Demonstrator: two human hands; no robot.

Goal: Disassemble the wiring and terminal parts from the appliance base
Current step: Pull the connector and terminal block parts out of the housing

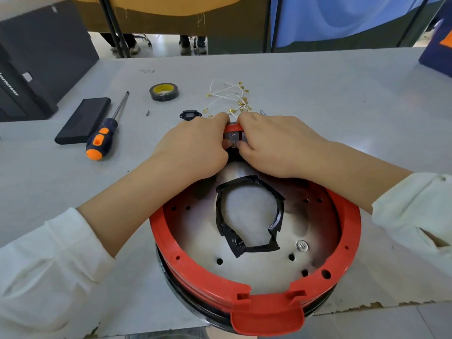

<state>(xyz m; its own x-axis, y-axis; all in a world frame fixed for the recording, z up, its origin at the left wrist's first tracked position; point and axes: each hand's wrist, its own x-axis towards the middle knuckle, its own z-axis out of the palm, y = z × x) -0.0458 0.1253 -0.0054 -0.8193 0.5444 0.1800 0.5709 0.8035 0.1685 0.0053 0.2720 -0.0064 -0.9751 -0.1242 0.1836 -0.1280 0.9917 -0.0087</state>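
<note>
At base's far rim, left hand (195, 143) & right hand (271, 143) pinch terminal block (234, 137); next: prob. wiggle it free w/ wires (227, 94).

Person, head view. Both forearms bare from wrist to mid-forearm. Left hand (195, 145) and right hand (276, 145): no rings, watch or gloves visible. Left sleeve (49, 265) at 8 o'clock: white, soft fabric, pushed up, bunched in folds at the cuff. Right sleeve (415, 211) at 4 o'clock: same white fabric, cuff creased, small slit opening near its edge.
</note>
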